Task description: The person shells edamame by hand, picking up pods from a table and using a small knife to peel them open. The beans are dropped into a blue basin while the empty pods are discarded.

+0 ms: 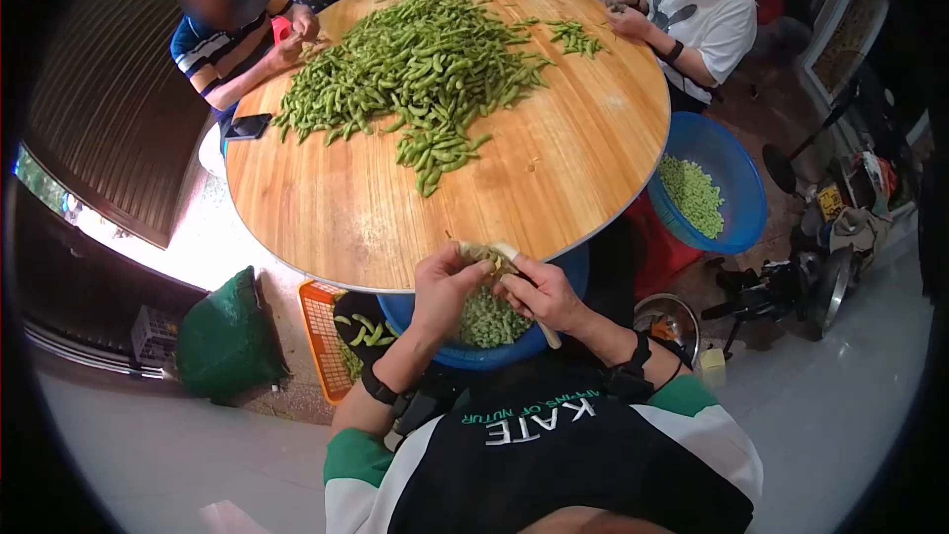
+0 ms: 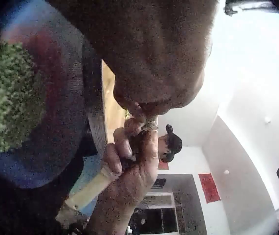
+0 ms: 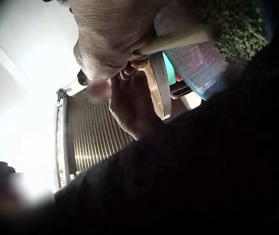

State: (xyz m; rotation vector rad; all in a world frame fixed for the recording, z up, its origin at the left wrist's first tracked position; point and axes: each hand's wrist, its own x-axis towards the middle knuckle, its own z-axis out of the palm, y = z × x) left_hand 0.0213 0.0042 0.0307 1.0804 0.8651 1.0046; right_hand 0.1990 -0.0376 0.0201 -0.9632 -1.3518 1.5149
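Observation:
In the head view the left hand (image 1: 442, 287) and right hand (image 1: 544, 294) meet above a blue basin (image 1: 583, 282) of shelled green beans (image 1: 491, 321). The left thumb and fingers pinch a brownish-green pod (image 1: 474, 253). Curled right fingers hold a tool with a pale handle (image 1: 552, 337); its working end is hidden. The left wrist view shows the left hand (image 2: 154, 63) close to the right hand (image 2: 134, 171), with the pale handle (image 2: 90, 190) below the right fingers. The right wrist view has the right hand (image 3: 115, 34) over the handle (image 3: 178, 40).
A pile of green pods (image 1: 415, 59) lies on the round wooden table (image 1: 326, 208), near a phone (image 1: 247, 127). Two people work across it. Around it are an orange basket (image 1: 321, 336), green sack (image 1: 229, 336), metal bowl (image 1: 667, 314) and another blue basin (image 1: 746, 188) with beans.

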